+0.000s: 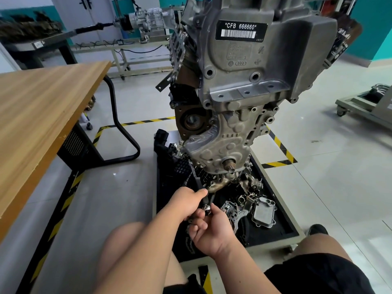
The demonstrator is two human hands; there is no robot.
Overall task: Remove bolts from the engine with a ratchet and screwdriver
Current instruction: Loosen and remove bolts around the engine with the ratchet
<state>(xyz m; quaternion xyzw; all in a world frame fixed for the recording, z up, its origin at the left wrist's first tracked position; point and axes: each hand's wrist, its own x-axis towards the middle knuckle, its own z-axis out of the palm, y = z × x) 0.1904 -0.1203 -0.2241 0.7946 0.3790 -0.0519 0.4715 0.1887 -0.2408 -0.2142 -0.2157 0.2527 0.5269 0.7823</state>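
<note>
while the left grip (pixel 188 203) is wrapped tight round the black handle of a tool (pixel 198 184), low in the middle of the head view, the right grip (pixel 214 232) just below it pinches a small silver piece (pixel 206 209) at the handle's near end. i cannot tell if the tool is the ratchet or the screwdriver. its thin shiny end goes up and left into the dark bottom edge of the engine (pixel 244 81), which fills the top middle of the frame. the bolt it is on is hidden, too dark and small to see.

what could go wrong? the tool goes in at a slant, so the tip could slip off the bolt if the pull is crooked. then the knuckles would likely bang on the hard metal just above them. a slip could also chew up the bolt head and make it hard to turn. the silver piece could pop out, as only a pinch holds it. a freed bolt could fall into the tray (pixel 284 223) under the engine, among the loose metal parts (pixel 264 213) right of the grips, and be hard to find. the wooden tabletop (pixel 42 113) at the left is well apart from the grips, so a bolt would have to be carried over to it.
</note>
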